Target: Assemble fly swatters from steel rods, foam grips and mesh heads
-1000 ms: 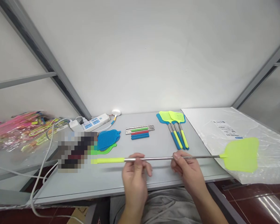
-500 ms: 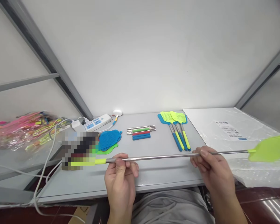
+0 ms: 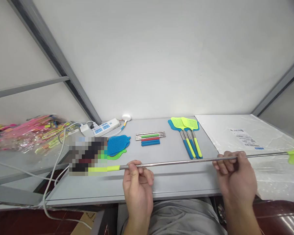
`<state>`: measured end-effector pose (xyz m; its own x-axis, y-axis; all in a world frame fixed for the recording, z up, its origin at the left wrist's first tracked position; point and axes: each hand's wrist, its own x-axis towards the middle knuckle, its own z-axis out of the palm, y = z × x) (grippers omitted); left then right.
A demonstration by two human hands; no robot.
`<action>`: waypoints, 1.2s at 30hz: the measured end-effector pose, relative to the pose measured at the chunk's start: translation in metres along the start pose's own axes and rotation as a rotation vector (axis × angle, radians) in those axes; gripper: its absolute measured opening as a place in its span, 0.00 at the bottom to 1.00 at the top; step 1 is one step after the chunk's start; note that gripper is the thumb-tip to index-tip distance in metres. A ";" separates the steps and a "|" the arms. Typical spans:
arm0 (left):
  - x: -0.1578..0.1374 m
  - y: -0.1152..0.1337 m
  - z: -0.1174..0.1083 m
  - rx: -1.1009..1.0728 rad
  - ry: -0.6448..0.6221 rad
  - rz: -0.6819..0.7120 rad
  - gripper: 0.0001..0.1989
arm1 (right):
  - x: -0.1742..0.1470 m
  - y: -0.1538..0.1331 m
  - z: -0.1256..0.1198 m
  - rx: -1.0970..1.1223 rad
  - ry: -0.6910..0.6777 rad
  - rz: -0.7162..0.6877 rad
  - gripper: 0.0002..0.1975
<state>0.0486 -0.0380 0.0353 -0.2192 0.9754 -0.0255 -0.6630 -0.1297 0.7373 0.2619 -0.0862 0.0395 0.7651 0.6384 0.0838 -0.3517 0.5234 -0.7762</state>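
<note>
A telescopic fly swatter (image 3: 176, 162) is stretched out across the front of the table, its thin metal rod drawn long. My left hand (image 3: 138, 187) pinches the rod just beside the yellow-green grip. Farther along, my right hand (image 3: 237, 176) is closed round the rod toward the yellow-green paddle, which is cut off by the right edge of view. Behind the rod lie several finished swatters (image 3: 186, 137) with blue and yellow-green paddles and grips. To their left are loose metal rods (image 3: 161, 134) and coloured grip sleeves (image 3: 150, 142). Loose blue paddles (image 3: 118, 145) lie over a green one.
A power strip (image 3: 106, 127) with plugs and white cables stands at the back left. Bagged colourful items (image 3: 31, 133) lie beyond the left frame post. A white package (image 3: 225, 130) with a label covers the table's right side. Part of the left is pixelated.
Both hands and the swatter have shifted right in view, my right hand somewhat more. More of the paddle is now outside the picture. The view itself has moved slightly.
</note>
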 end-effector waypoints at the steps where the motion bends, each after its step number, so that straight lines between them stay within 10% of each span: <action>1: -0.003 -0.006 0.001 0.001 -0.002 -0.036 0.13 | -0.005 0.007 0.003 -0.034 -0.020 0.010 0.17; 17: -0.029 -0.026 0.005 0.101 -0.174 -0.200 0.17 | -0.036 0.045 0.003 -0.361 -0.543 0.215 0.24; 26: 0.003 0.028 -0.004 -0.002 -0.005 0.020 0.15 | -0.013 0.005 -0.005 -0.202 -0.272 0.151 0.24; 36: -0.010 0.006 0.001 -0.149 -0.098 -0.148 0.09 | -0.004 0.010 0.000 -0.066 -0.044 0.212 0.22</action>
<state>0.0474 -0.0488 0.0404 -0.0460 0.9975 -0.0545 -0.7830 -0.0021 0.6221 0.2555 -0.0841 0.0314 0.6529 0.7551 -0.0597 -0.4650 0.3373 -0.8185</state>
